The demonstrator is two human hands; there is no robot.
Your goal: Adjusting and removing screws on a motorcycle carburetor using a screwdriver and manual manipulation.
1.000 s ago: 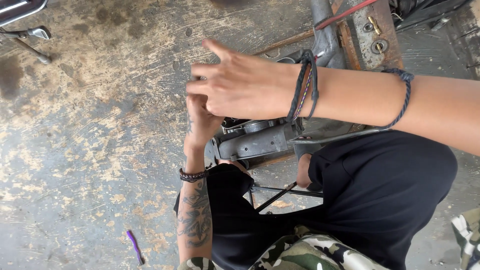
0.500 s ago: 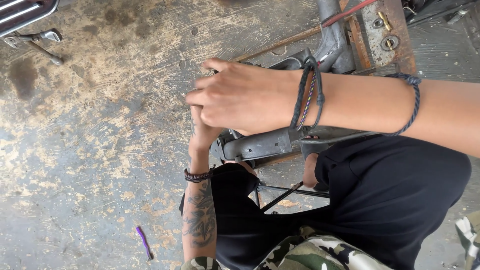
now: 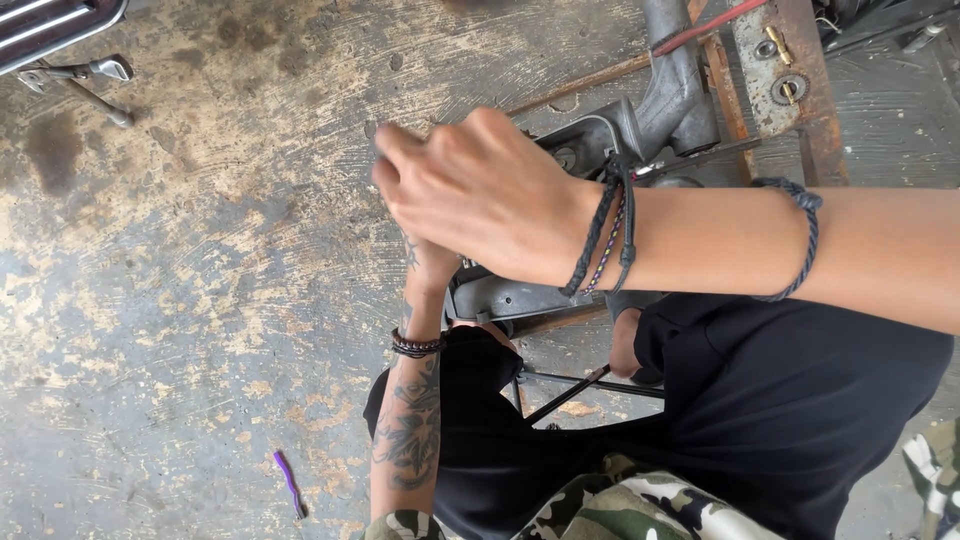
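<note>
No packages, labels, signs or screens show anywhere in this view; only bare metal parts, stained concrete floor and clothing fill the frame.

left hand [image 3: 432, 262] mostly hidden behind right hand [image 3: 480, 190], grip unclear
</note>
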